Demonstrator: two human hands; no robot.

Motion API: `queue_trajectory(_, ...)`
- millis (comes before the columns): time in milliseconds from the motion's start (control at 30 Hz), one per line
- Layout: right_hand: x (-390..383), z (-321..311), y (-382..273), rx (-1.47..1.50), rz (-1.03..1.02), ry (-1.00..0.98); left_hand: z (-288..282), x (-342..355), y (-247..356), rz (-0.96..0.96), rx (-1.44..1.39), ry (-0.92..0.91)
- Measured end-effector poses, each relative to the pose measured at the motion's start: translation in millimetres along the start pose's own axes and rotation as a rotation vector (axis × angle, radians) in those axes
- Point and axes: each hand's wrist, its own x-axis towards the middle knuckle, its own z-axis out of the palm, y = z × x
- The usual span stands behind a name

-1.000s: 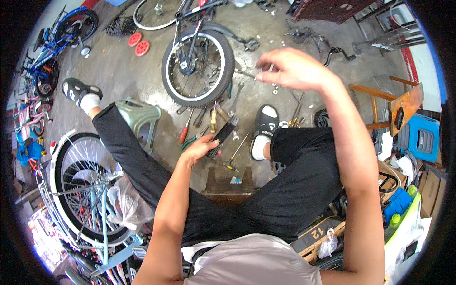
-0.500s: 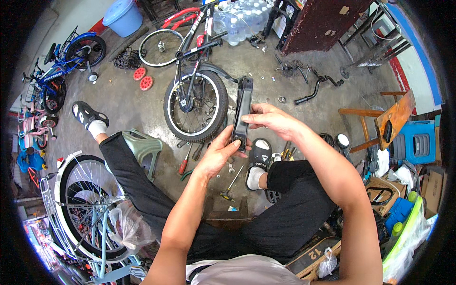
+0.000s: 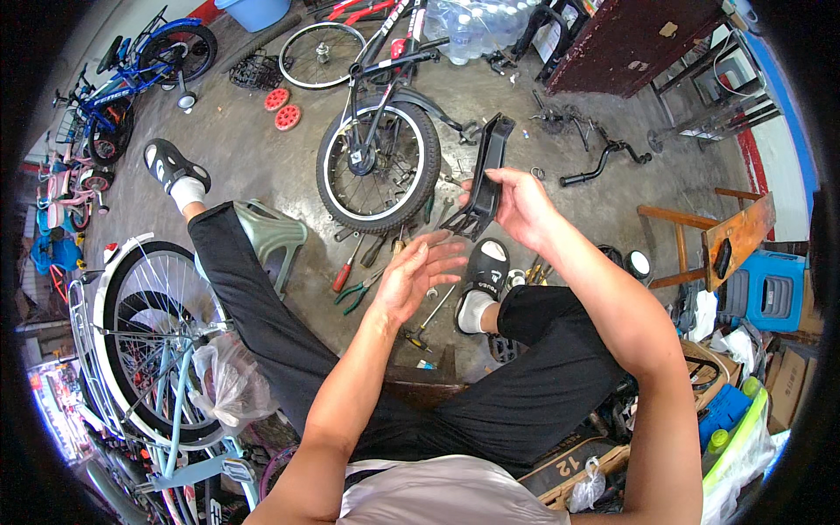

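Note:
My right hand (image 3: 523,203) grips a long black trough-shaped part (image 3: 493,159), glossy and hollow along one side, and tilts it above the floor. The thumb lies across its edge while the other fingers are mostly hidden behind it. Below and to the left, my left hand (image 3: 409,276) is open, fingers spread, with nothing in it. It is apart from the black part. Beyond both hands lies a bicycle frame (image 3: 357,87) with its black-tyred wheel (image 3: 378,166). Red-handled screwdriver (image 3: 342,278) and green-handled pliers (image 3: 354,296) lie on the floor near my left hand.
A green plastic stool (image 3: 271,232) stands by my left leg. To the right are a wooden stool (image 3: 735,241) and a blue plastic stool (image 3: 770,289). Black handlebars (image 3: 604,162) and red training wheels (image 3: 287,117) lie on the floor. A large bicycle wheel (image 3: 109,306) is at left.
My left hand has let go of the black part and opened, moving slightly down. My right hand has moved right with the part, now turned to show its hollow side. The view has shifted.

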Motion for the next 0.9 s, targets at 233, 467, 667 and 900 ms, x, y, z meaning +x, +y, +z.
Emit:
queue_trajectory(233, -0.4, 5.7, -4.7, 0.078, -0.007, -0.016, 22.0, 5.8, -11.4, -0.115, -0.078, 0.035)
queue_trajectory(467, -12.6, 13.7, -2.8, -0.078, -0.172, -0.191, 60.2, 15.5, 1.9, 0.004, -0.131, -0.010)
queue_trajectory(667, -7.8, 16.2, -0.5, -0.184, -0.295, -0.254, 80.1, 8.5, 13.5, 0.259, 0.212, 0.304)
queue_trajectory(900, -9.1, 13.6, -3.7, -0.183, -0.142, -0.348, 57.4, -1.9, 23.2, 0.403, 0.263, 0.280)
